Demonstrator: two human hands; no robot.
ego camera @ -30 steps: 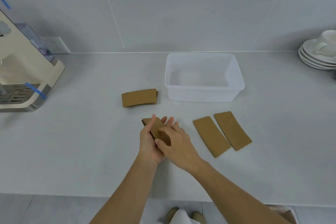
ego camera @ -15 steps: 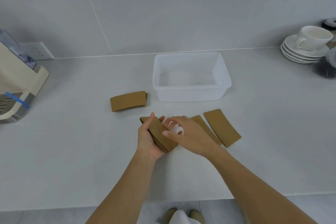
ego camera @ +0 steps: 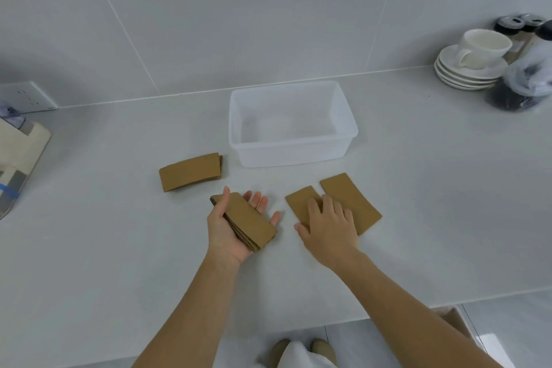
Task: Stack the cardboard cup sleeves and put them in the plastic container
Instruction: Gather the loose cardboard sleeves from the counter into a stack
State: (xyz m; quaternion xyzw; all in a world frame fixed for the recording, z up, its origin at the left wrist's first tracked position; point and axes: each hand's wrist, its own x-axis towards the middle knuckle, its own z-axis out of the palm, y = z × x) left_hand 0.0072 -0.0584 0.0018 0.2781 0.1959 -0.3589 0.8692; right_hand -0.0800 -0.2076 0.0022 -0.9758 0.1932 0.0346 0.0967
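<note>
Head view | left hand (ego camera: pixel 231 225) cradles sleeve stack (ego camera: pixel 246 219) | right hand (ego camera: pixel 327 225) flat, fingers spread on loose sleeve (ego camera: pixel 300 203) | next: lift it onto stack

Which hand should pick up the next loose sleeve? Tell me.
Right. The right hand already rests on the nearer loose sleeve, while the left hand is full, cradling the stack.

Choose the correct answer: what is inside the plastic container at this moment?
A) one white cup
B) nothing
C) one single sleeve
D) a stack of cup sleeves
B: the plastic container shows only its bare bottom; the stack of sleeves rests in the left hand.
</note>
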